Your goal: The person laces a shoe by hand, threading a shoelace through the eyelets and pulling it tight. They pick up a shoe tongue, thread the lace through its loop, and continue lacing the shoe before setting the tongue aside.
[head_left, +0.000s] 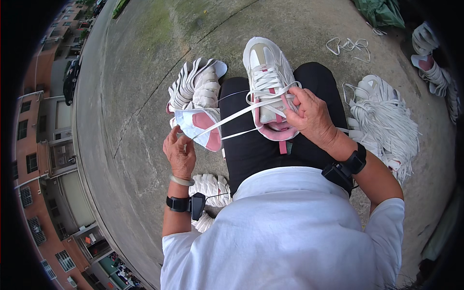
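A white and beige sneaker upper [261, 60] with pink lining lies over my black-trousered thighs, its toe pointing away from me. White laces [265, 83] cross its front, and long ends run loose from it. My left hand [180, 153] is closed in a pinch on a lace end, drawn taut down to the left. My right hand [311, 116] grips the sneaker's right eyelet edge with thumb and fingers; a lace loop sits by the fingertips. Beside my left hand, at the near end of a stack of uppers [193, 87], shows a white and pink piece [198, 126].
To the right lies a large bundle of white laces [386, 121] with uppers under it. A loose lace [350, 47] rests on the concrete ground [140, 58]. More stacked uppers [210, 188] lie by my left hip. A green bag [382, 12] and further uppers [432, 72] are at far right.
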Motion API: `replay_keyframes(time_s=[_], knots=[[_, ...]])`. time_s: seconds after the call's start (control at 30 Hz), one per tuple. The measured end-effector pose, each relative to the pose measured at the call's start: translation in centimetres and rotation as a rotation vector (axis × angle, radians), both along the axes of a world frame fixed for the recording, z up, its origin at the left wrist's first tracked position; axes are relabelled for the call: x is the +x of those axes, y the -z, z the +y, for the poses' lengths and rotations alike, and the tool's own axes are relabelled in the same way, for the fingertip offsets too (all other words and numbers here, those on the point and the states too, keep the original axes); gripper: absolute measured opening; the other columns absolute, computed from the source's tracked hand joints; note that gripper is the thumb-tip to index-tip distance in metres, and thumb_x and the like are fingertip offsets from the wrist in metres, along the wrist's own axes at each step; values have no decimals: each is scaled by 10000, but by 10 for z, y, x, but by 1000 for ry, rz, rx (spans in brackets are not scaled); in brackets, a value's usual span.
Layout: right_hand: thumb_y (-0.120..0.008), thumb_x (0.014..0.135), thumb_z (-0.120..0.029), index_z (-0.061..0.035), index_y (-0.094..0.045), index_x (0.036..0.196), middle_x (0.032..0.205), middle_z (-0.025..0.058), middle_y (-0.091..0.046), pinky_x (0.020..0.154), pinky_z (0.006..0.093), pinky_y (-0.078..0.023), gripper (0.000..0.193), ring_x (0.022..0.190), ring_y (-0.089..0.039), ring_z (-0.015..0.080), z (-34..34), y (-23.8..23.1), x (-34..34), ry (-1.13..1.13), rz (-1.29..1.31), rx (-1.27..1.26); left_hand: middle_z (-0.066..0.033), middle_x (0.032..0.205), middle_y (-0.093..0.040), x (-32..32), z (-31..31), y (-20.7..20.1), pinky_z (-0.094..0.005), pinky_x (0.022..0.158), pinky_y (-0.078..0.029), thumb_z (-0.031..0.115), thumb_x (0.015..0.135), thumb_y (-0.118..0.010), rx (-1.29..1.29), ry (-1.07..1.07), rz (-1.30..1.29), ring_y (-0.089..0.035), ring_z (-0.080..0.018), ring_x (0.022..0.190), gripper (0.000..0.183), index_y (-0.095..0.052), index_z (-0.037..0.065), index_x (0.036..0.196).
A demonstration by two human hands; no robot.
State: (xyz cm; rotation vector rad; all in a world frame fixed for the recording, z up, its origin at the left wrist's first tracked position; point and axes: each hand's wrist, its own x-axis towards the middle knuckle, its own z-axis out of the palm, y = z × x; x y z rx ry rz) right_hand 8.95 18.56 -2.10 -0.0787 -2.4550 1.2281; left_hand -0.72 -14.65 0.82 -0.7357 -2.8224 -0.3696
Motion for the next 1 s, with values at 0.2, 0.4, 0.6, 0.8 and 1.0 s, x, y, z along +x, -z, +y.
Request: replay_keyframes(time_s=[0.2,0.4,0.6,0.8,1.0], knots=[[-608,788,-126,18,-479,1028,699,79,-539,517,258,-461,309,560,-551,109,14,10,7,22,-107,-449,-143,1258,-485,7,49,5,-499,987,-260,124,688,-652,-201,116,103,-433,-345,1139,337,-598,87,1018],[-559,863,-144,36,-509,1011,683,49,-573,472,217,-422,238,527,-533,79,23,-2,-7,114,-327,-633,-134,1217,-519,4,103,9,-451,961,-304,77,709,-637,98,338,14,-460,-345,1111,375,-569,67,1078],[-544,866,-179,-5,-597,861,689,29,-585,519,199,-418,182,588,-538,73,26,-8,-19,128,-390,-952,-132,1155,-546,3,121,18,-468,966,-291,74,738,-616,174,392,-44,-472,-341,1109,176,-618,65,913],[-511,860,-232,-80,-551,619,663,44,-578,736,287,-437,288,723,-571,150,43,-10,-25,-105,-399,-1490,-107,1094,-565,2,118,20,-506,962,-287,79,741,-622,223,421,-29,-493,-324,1068,114,-603,74,853],[-554,841,-308,-80,-538,611,726,70,-609,735,309,-452,324,790,-573,166,50,5,-23,-161,-417,-1470,-94,1054,-588,4,114,8,-491,980,-271,62,748,-627,219,431,-8,-538,-291,1018,104,-581,71,841]])
